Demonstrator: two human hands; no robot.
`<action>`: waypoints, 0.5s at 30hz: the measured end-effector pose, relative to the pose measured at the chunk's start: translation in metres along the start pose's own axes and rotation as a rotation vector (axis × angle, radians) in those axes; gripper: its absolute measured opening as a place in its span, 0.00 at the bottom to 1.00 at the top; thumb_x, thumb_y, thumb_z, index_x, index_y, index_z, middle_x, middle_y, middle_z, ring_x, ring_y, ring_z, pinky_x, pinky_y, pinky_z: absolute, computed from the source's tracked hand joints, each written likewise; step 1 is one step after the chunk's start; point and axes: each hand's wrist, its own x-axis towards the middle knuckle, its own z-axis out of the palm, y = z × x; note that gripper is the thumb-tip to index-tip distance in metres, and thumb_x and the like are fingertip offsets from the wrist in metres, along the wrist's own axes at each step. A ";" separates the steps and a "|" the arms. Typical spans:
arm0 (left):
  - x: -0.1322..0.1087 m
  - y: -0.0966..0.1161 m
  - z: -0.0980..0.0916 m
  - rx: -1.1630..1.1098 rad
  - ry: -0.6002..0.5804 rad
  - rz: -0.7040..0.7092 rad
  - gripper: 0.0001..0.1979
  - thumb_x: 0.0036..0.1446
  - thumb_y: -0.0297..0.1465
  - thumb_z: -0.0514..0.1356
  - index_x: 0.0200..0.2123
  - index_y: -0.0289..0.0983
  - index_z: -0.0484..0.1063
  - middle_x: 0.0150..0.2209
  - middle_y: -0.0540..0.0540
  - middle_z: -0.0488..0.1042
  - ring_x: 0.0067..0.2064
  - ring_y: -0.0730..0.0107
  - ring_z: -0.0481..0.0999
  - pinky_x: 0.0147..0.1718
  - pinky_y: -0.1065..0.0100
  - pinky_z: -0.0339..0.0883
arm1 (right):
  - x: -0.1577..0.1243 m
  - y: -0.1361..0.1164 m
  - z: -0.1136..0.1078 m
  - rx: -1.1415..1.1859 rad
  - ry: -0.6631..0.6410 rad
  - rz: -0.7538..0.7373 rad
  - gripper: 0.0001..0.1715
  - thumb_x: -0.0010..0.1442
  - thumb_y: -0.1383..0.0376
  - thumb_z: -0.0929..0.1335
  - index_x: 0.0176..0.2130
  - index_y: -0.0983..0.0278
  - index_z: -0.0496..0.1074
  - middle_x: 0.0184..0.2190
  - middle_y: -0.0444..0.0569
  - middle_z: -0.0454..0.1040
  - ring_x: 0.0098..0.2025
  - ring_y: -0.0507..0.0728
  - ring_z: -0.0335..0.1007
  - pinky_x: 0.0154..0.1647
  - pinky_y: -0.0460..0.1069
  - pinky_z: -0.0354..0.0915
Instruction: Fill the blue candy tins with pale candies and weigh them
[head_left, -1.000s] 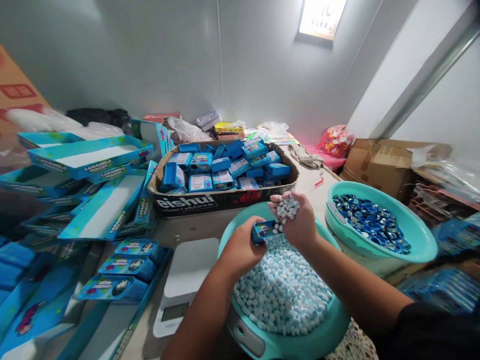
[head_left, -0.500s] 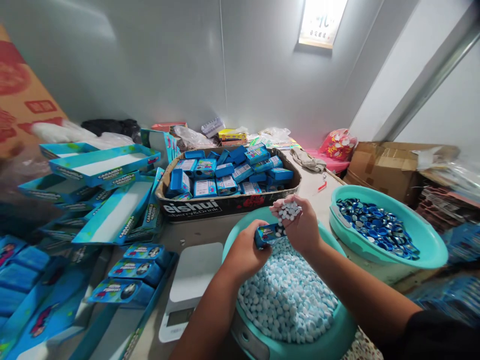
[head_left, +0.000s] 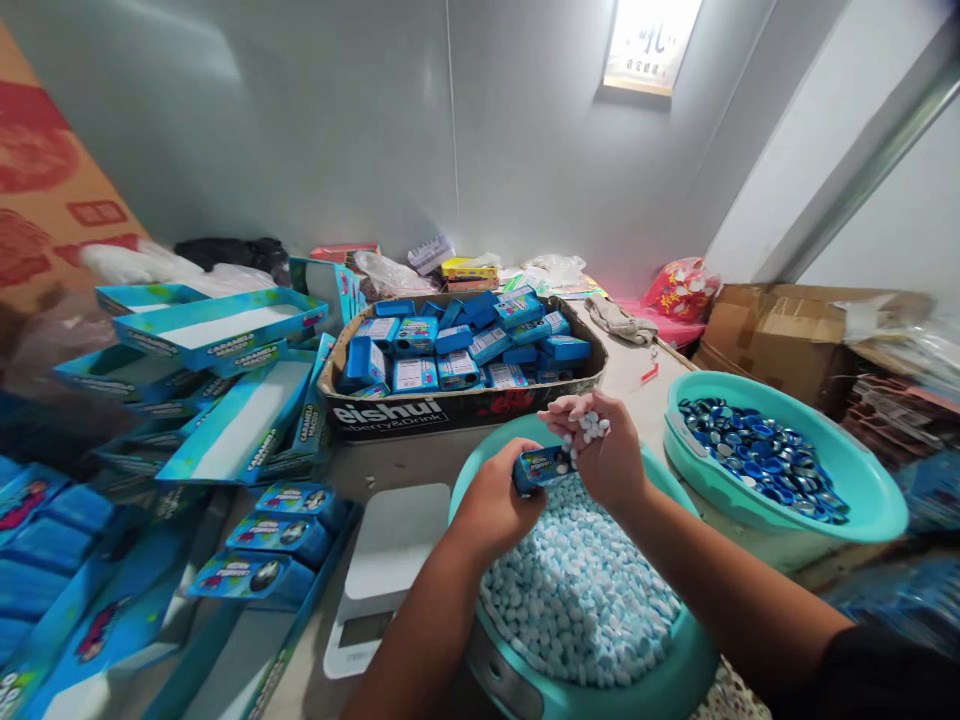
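Note:
My left hand (head_left: 495, 500) is closed round a small blue candy box (head_left: 541, 468), its open end turned toward my other palm. Cupped beside that opening, my right hand (head_left: 611, 460) holds white candies (head_left: 594, 427), and a few of them lie at the mouth of the box. Both hands are above a turquoise basin (head_left: 499, 665) full of white and pale blue candies (head_left: 577, 590). How full the box is inside cannot be seen.
Behind the basin stands a carton (head_left: 465, 412) of blue boxes. A white scale (head_left: 397, 540) lies to the left, near filled boxes (head_left: 277, 537) and stacked display trays (head_left: 225, 335). On the right, another turquoise basin (head_left: 862, 510) contains blue lids (head_left: 765, 450).
Fewer candies lie in my right palm now. The fingers have curled in a little, and the box has shifted slightly. The whole view has moved a little too.

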 end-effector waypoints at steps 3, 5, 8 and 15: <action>0.000 0.000 0.000 -0.008 0.012 -0.001 0.19 0.45 0.23 0.60 0.43 0.42 0.69 0.35 0.55 0.75 0.34 0.71 0.73 0.34 0.72 0.63 | 0.000 0.001 -0.001 -0.026 -0.050 -0.023 0.17 0.54 0.55 0.69 0.21 0.63 0.71 0.30 0.46 0.76 0.38 0.58 0.76 0.43 0.51 0.69; 0.001 0.000 0.000 -0.012 0.014 -0.002 0.19 0.45 0.23 0.60 0.43 0.43 0.69 0.35 0.55 0.75 0.34 0.71 0.73 0.34 0.72 0.63 | 0.000 0.002 -0.001 -0.035 -0.099 -0.040 0.18 0.56 0.55 0.67 0.22 0.63 0.73 0.30 0.46 0.76 0.39 0.57 0.76 0.46 0.51 0.69; 0.001 0.000 0.001 -0.005 0.013 -0.017 0.19 0.45 0.24 0.60 0.43 0.43 0.70 0.35 0.55 0.75 0.35 0.71 0.73 0.33 0.71 0.63 | 0.000 0.003 -0.003 -0.038 -0.171 -0.084 0.19 0.59 0.56 0.66 0.23 0.63 0.76 0.30 0.47 0.76 0.39 0.56 0.75 0.49 0.52 0.68; 0.001 -0.004 0.002 -0.011 0.029 -0.028 0.21 0.45 0.24 0.60 0.45 0.43 0.70 0.35 0.54 0.75 0.34 0.69 0.73 0.34 0.70 0.63 | 0.000 0.003 -0.004 -0.142 -0.184 -0.073 0.24 0.62 0.50 0.64 0.29 0.63 0.80 0.29 0.49 0.79 0.39 0.58 0.76 0.50 0.54 0.67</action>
